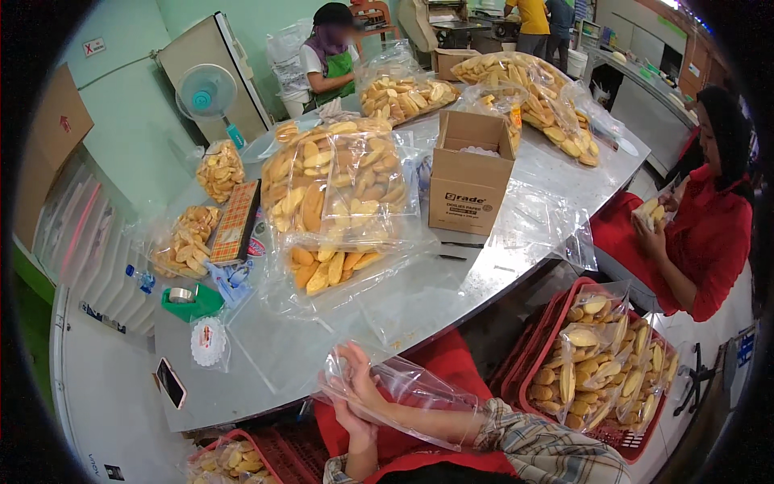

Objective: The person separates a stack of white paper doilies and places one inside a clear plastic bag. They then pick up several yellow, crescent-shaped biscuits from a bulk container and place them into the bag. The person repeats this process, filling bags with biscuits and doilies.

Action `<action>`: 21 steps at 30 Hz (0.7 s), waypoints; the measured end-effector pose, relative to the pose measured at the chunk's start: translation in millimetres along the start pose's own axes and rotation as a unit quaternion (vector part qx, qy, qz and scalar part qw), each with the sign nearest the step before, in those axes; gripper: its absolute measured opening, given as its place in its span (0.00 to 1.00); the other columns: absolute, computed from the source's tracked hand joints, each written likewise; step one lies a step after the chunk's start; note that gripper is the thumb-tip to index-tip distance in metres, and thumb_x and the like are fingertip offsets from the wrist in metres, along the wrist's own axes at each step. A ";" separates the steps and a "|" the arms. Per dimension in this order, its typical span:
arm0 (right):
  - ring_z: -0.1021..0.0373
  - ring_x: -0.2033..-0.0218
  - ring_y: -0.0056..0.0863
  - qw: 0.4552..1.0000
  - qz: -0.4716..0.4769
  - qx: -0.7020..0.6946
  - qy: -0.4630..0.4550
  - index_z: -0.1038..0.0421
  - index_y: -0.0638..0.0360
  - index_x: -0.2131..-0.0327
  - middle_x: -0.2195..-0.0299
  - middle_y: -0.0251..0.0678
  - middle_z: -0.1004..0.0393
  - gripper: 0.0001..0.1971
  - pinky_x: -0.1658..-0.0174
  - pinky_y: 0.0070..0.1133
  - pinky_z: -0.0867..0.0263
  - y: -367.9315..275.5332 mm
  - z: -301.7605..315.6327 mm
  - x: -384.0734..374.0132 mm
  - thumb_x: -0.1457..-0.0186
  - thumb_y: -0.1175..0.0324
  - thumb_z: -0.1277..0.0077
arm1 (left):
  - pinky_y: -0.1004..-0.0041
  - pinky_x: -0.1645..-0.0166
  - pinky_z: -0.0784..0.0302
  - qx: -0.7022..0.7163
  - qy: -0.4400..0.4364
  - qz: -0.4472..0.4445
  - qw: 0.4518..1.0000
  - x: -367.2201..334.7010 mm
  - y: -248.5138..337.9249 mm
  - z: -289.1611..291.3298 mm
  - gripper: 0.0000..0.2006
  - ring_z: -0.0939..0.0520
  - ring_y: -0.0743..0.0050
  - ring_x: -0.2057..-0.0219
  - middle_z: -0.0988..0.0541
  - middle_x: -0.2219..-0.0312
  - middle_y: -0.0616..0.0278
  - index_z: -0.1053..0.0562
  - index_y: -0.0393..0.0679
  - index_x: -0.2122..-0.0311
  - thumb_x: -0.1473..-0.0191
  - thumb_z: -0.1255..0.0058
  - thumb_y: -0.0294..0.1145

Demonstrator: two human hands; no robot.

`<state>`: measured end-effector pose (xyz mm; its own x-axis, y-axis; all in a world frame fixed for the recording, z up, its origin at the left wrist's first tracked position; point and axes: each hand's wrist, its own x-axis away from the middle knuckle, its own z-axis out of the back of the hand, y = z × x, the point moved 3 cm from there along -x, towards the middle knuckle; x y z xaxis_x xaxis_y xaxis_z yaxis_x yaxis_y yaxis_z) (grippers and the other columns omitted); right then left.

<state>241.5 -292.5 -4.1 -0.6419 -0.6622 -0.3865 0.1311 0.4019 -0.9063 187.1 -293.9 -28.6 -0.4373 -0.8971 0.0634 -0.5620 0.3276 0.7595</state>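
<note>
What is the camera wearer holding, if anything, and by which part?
A clear plastic bag, seemingly near its left end: the right hand appears to be inside, the left hand against it. The exact finger grip cannot be told.

left hand (353, 415): fingertips partly hidden at clear bag (415, 381) | cardboard box (472, 181): contents mostly hidden by its sides | lower-left red crate (282, 453): cut off by bottom edge | yellow-shirted person (532, 16): head beyond top edge | wall sign (94, 47): small print illegible
</note>
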 end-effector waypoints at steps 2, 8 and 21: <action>0.45 0.57 0.30 0.997 -0.040 -0.060 0.006 0.56 0.62 0.52 0.59 0.41 0.44 0.29 0.51 0.26 0.50 -4.3 4.2 2.5 0.54 0.75 0.50 | 0.56 0.55 0.33 -0.030 -0.004 0.008 1.000 0.6 3.7 -6.2 0.30 0.41 0.52 0.48 0.51 0.45 0.49 0.58 0.54 0.43 0.49 0.69 0.50; 0.47 0.52 0.38 0.998 -0.002 0.052 -0.039 0.44 0.61 0.55 0.55 0.42 0.44 0.22 0.50 0.28 0.50 -5.9 7.0 1.9 0.54 0.70 0.49 | 0.56 0.54 0.34 -0.005 -0.009 -0.011 1.000 1.0 -0.6 -0.1 0.30 0.40 0.52 0.48 0.50 0.46 0.49 0.57 0.53 0.43 0.49 0.69 0.51; 0.46 0.52 0.33 0.997 -0.043 0.001 -0.063 0.48 0.63 0.52 0.54 0.41 0.46 0.25 0.49 0.26 0.49 -6.4 6.3 5.5 0.53 0.71 0.51 | 0.57 0.52 0.36 -0.003 -0.005 -0.050 0.999 -0.5 -9.0 16.7 0.30 0.40 0.53 0.48 0.49 0.46 0.51 0.56 0.51 0.44 0.49 0.69 0.51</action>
<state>241.9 -302.7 -1.4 -0.5517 -0.7678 -0.3258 0.0817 0.3390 -0.9372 180.6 -291.4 -46.3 -0.3860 -0.9223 -0.0202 -0.5998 0.2343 0.7651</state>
